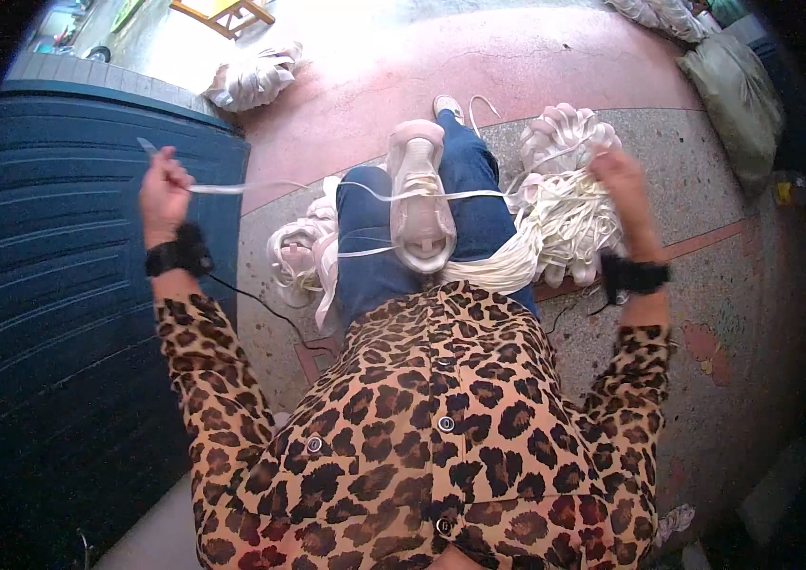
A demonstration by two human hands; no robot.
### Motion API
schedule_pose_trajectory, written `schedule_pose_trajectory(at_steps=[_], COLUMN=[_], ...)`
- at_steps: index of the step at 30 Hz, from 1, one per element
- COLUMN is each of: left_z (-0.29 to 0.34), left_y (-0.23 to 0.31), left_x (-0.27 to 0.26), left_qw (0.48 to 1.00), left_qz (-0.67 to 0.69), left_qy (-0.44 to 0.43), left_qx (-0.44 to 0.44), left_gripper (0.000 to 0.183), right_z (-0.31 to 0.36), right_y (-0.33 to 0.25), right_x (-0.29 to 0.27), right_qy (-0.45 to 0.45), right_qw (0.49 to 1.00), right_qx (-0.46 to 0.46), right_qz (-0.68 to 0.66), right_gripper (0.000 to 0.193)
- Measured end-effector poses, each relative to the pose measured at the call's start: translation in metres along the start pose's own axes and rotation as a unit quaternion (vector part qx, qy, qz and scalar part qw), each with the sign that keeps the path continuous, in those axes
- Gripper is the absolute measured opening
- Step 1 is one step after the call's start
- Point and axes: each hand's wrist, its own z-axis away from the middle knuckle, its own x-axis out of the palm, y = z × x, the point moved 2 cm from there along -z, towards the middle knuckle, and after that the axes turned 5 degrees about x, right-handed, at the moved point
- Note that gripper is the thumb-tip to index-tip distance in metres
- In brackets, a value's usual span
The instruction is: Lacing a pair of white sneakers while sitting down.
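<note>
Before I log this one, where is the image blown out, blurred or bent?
Head view: the far floor is washed out by bright light; the right hand looks blurred, the left hand sharper; the blue panel bends toward the dark rim.

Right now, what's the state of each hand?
Left hand: closed, holding a white lace.
Right hand: blurred near the bundle of laces; its grip cannot be told.

Got a pale pinkish-white shoe (422, 223) on my lap (482, 226), top side up, long white lace (479, 194) strung slackly across it.
</note>
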Motion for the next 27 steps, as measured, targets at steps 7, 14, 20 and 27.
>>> schedule_pose_trajectory(at_steps=[7, 14, 20, 27], left_z=[0.121, 0.147, 0.153, 0.15], left_y=[-0.175, -0.219, -0.223, -0.226], left_x=[0.145, 0.163, 0.156, 0.152], left_qw=[0.891, 0.805, 0.828, 0.797], left_qz=[-0.365, -0.506, -0.493, -0.562], left_qy=[-0.222, -0.31, -0.267, -0.208], left_qx=[-0.155, -0.015, 0.004, 0.071], left_gripper=[0.021, 0.024, 0.029, 0.028], right_z=[0.043, 0.042, 0.045, 0.045], right_y=[0.017, 0.002, -0.001, -0.007], right_x=[0.173, 0.206, 0.225, 0.227], right_qy=[-0.15, -0.02, -0.001, -0.033], right_qw=[0.966, 0.94, 0.906, 0.828], right_qx=[-0.164, -0.18, -0.194, -0.369], right_qz=[0.13, 0.29, 0.375, 0.42], right_gripper=[0.018, 0.016, 0.008, 0.007])
